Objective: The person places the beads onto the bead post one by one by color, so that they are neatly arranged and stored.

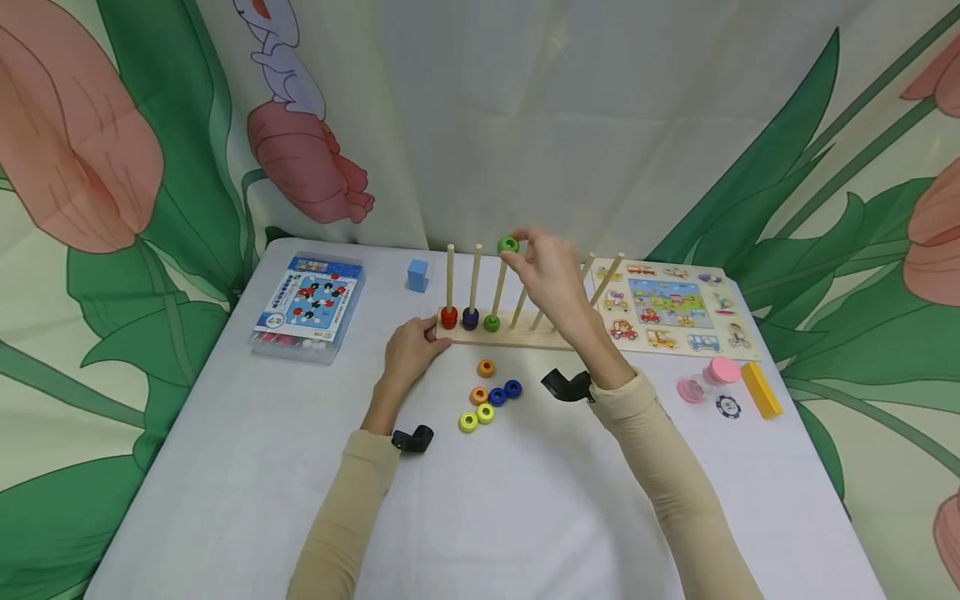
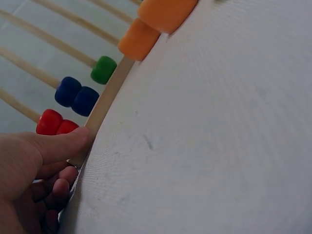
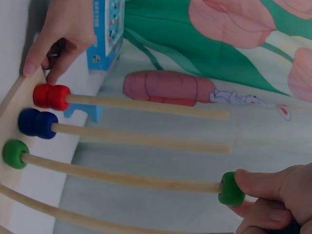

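Note:
My right hand (image 1: 551,268) pinches a green bead (image 3: 231,189) between thumb and fingers at the top of the third peg (image 3: 122,174). In the right wrist view that peg's tip meets the bead's hole; how far it enters is hidden. At the left end of the wooden base (image 1: 517,337), my left hand (image 1: 409,350) grips the board with thumb and curled fingers. Two red beads (image 3: 51,96) are stacked on the first peg and two blue beads (image 3: 37,123) on the second. One green bead (image 1: 491,323) sits at the foot of the third.
Loose orange (image 1: 486,368), blue (image 1: 513,388) and yellow beads (image 1: 468,422) lie before the base. A boxed set (image 1: 307,308) and blue block (image 1: 417,275) stand left. Rightward are a picture puzzle board (image 1: 675,333), pink-ended object (image 1: 723,371), chip (image 1: 727,407) and yellow block (image 1: 761,390).

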`<state>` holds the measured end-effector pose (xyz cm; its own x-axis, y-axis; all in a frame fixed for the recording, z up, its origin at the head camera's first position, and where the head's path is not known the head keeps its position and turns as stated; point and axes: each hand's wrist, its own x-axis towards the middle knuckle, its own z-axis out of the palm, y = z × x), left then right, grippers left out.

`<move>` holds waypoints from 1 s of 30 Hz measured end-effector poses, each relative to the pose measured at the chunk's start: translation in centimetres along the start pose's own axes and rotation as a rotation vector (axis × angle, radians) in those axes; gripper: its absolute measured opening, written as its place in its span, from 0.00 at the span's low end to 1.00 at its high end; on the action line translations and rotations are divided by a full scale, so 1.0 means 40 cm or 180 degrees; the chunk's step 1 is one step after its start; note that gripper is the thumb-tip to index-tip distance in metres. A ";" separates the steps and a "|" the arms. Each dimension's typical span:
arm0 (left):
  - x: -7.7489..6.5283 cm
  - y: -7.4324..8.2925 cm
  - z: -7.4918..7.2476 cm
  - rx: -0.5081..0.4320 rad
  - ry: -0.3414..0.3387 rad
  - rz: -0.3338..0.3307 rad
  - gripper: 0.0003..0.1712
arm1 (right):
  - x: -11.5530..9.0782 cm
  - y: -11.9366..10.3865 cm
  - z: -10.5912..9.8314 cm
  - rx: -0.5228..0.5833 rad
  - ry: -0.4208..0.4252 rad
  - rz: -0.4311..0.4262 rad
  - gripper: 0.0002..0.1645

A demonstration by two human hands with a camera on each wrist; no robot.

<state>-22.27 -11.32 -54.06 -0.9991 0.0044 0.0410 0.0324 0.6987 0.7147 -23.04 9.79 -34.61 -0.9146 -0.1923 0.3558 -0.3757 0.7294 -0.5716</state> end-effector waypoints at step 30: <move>0.000 0.007 0.000 -0.0030 0.0011 -0.0053 0.34 | -0.321 0.207 0.167 0.0016 -0.1171 0.0755 0.19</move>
<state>-22.24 -11.14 -53.88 -0.9995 -0.0097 0.0314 0.0159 0.6918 0.7219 -15.40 13.93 -48.87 -0.9677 -0.2415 -0.0726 -0.1486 0.7785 -0.6098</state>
